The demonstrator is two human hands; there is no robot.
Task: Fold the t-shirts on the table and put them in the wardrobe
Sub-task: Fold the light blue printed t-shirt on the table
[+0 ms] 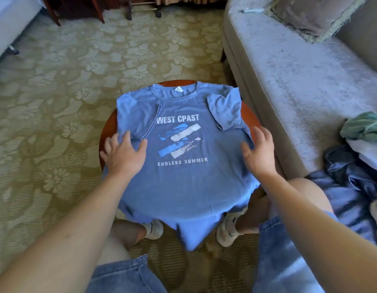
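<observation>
A blue t-shirt [183, 182] with white "WEST CPAST / ENDLESS SUMMER" print lies face up over a small round wooden table [106, 130]. Both sleeves are folded inward onto the chest, and the hem hangs over the near edge. My left hand [124, 153] rests flat on the shirt's left side by the folded sleeve, fingers spread. Over the shirt's right edge is my right hand [258, 151], fingers apart and holding nothing.
A grey sofa [289, 70] runs along the right, with a cushion [314, 13] at its far end. A pile of clothes [359, 157], green, white and dark blue, lies on the sofa near my right knee. Patterned carpet [56, 92] surrounds the table.
</observation>
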